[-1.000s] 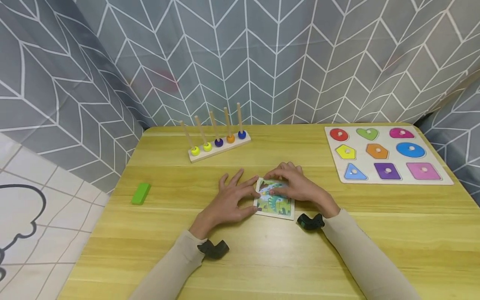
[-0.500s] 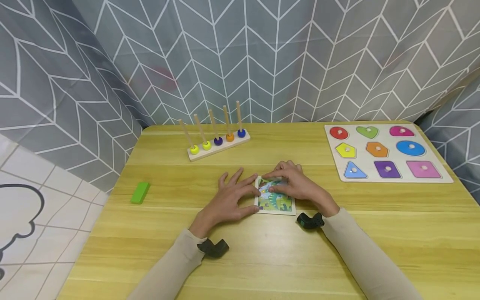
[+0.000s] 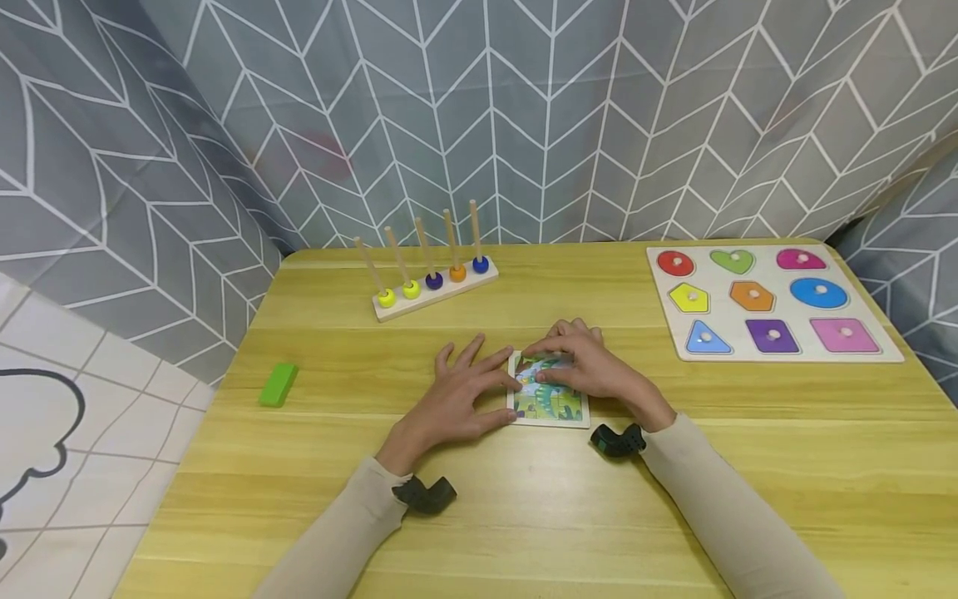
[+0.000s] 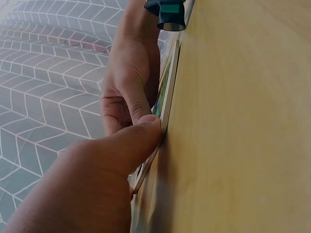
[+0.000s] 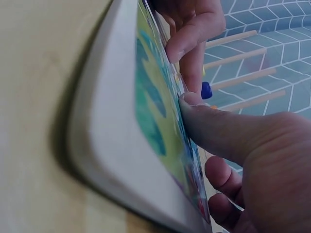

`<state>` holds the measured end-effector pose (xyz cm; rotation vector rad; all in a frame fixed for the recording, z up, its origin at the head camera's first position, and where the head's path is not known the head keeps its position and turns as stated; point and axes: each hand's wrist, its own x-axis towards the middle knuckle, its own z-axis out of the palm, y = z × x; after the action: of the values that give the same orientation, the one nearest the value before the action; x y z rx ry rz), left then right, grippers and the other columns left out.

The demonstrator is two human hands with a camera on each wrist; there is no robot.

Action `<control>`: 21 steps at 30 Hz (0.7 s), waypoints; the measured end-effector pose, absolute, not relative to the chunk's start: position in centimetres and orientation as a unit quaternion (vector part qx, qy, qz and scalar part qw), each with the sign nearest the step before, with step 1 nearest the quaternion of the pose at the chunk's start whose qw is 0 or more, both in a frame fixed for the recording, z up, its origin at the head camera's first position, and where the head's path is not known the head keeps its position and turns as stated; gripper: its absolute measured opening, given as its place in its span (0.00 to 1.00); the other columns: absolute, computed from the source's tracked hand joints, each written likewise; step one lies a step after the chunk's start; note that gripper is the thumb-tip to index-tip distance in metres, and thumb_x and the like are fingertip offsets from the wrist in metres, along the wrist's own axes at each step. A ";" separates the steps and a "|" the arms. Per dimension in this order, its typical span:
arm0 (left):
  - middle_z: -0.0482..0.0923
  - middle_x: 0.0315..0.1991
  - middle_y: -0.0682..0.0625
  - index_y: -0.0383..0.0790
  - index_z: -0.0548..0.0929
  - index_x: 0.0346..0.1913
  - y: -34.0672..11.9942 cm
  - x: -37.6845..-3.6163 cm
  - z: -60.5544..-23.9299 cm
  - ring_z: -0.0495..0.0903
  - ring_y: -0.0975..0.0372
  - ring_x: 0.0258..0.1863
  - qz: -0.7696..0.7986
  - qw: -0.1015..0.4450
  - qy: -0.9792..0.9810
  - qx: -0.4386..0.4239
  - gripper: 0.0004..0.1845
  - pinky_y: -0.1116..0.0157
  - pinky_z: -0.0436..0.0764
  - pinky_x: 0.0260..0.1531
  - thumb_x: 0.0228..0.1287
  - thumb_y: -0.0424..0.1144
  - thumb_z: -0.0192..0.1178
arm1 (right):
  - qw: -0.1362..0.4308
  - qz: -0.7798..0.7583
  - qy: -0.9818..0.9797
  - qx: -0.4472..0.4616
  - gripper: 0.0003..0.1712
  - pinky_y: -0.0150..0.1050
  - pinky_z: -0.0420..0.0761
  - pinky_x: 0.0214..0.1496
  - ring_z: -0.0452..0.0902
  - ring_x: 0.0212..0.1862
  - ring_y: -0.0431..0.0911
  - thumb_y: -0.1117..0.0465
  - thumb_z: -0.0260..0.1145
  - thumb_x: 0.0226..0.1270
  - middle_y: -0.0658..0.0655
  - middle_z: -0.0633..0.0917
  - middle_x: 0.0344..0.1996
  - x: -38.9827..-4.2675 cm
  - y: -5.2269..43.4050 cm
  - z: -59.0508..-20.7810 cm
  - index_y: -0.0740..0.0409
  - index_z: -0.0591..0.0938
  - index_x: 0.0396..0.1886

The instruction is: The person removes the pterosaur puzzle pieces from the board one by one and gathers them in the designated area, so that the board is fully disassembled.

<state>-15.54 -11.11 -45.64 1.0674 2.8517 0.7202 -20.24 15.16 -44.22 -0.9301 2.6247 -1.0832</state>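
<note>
A small picture puzzle board (image 3: 555, 406) with a green and blue scene lies flat on the wooden table (image 3: 524, 516), near its middle. My left hand (image 3: 456, 399) rests flat beside it with the fingers spread, and its thumb (image 4: 116, 150) presses the board's left edge (image 4: 167, 92). My right hand (image 3: 595, 370) covers the upper half of the board. Its thumb (image 5: 228, 131) lies on the picture face (image 5: 146, 111) and its fingers curl at the far edge. The upper part of the picture is hidden under that hand.
A wooden peg rack (image 3: 434, 287) with coloured rings stands at the back. A shape-sorting board (image 3: 771, 304) lies at the far right, and a green block (image 3: 279, 384) near the left edge. Grey patterned curtain surrounds the table.
The puzzle board has turned a little, so that it lies squarer to the table's edge. Both hands stay on it, almost where they were.
</note>
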 end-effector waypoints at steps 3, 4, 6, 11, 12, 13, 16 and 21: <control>0.63 0.79 0.52 0.61 0.85 0.56 -11.1 -15.6 -45.7 0.48 0.41 0.82 0.231 0.006 0.911 0.342 0.20 0.31 0.41 0.72 0.66 0.61 0.62 | 0.072 -0.360 0.876 -0.313 0.19 0.45 0.52 0.45 0.65 0.44 0.45 0.56 0.76 0.62 0.49 0.84 0.42 -20.2 15.2 -44.2 0.45 0.89 0.53; 0.62 0.79 0.52 0.61 0.85 0.56 -11.1 -15.6 -45.7 0.48 0.41 0.82 0.230 0.007 0.911 0.342 0.20 0.31 0.41 0.72 0.66 0.61 0.62 | 0.071 -0.359 0.876 -0.313 0.19 0.45 0.52 0.44 0.65 0.43 0.45 0.56 0.76 0.62 0.48 0.84 0.42 -20.2 15.2 -44.3 0.46 0.89 0.53; 0.62 0.79 0.52 0.61 0.85 0.56 -11.1 -15.6 -45.7 0.47 0.41 0.82 0.232 0.009 0.911 0.341 0.20 0.31 0.40 0.72 0.66 0.61 0.62 | 0.067 -0.357 0.877 -0.315 0.19 0.45 0.52 0.44 0.65 0.43 0.45 0.56 0.76 0.61 0.48 0.85 0.41 -20.2 15.2 -44.2 0.46 0.89 0.53; 0.62 0.79 0.53 0.61 0.85 0.56 -11.1 -15.6 -45.6 0.47 0.42 0.82 0.236 0.011 0.911 0.339 0.19 0.31 0.40 0.72 0.66 0.62 0.62 | 0.065 -0.353 0.879 -0.315 0.19 0.45 0.52 0.43 0.66 0.42 0.45 0.56 0.76 0.61 0.47 0.86 0.40 -20.2 15.2 -44.1 0.46 0.89 0.53; 0.62 0.79 0.53 0.61 0.85 0.56 -11.1 -15.6 -45.6 0.47 0.42 0.82 0.237 0.010 0.910 0.339 0.19 0.31 0.40 0.72 0.66 0.62 0.62 | 0.067 -0.353 0.879 -0.313 0.19 0.45 0.52 0.43 0.66 0.42 0.45 0.56 0.76 0.61 0.47 0.86 0.40 -20.2 15.2 -44.1 0.45 0.89 0.53; 0.62 0.79 0.53 0.61 0.85 0.55 -11.0 -15.6 -45.7 0.47 0.41 0.82 0.238 0.009 0.910 0.340 0.19 0.31 0.40 0.72 0.66 0.61 0.62 | 0.068 -0.353 0.879 -0.312 0.19 0.45 0.52 0.44 0.66 0.42 0.45 0.56 0.76 0.62 0.47 0.86 0.41 -20.2 15.2 -44.1 0.45 0.89 0.53; 0.63 0.79 0.52 0.61 0.85 0.54 -11.0 -15.6 -45.7 0.48 0.40 0.82 0.239 0.006 0.909 0.342 0.19 0.30 0.40 0.71 0.66 0.61 0.62 | 0.071 -0.353 0.880 -0.308 0.19 0.44 0.52 0.44 0.67 0.42 0.45 0.56 0.76 0.62 0.47 0.86 0.41 -20.2 15.2 -44.1 0.45 0.89 0.53; 0.63 0.79 0.52 0.61 0.86 0.54 -10.9 -15.8 -45.8 0.48 0.41 0.82 0.240 0.003 0.906 0.348 0.19 0.30 0.41 0.71 0.66 0.62 0.61 | 0.070 -0.354 0.880 -0.310 0.19 0.44 0.52 0.44 0.67 0.42 0.44 0.56 0.76 0.62 0.47 0.86 0.41 -20.2 15.2 -44.1 0.45 0.88 0.54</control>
<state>-15.85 -10.92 -45.83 1.0901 2.8411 0.7534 -20.17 15.17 -44.12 -0.9318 2.6469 -1.0643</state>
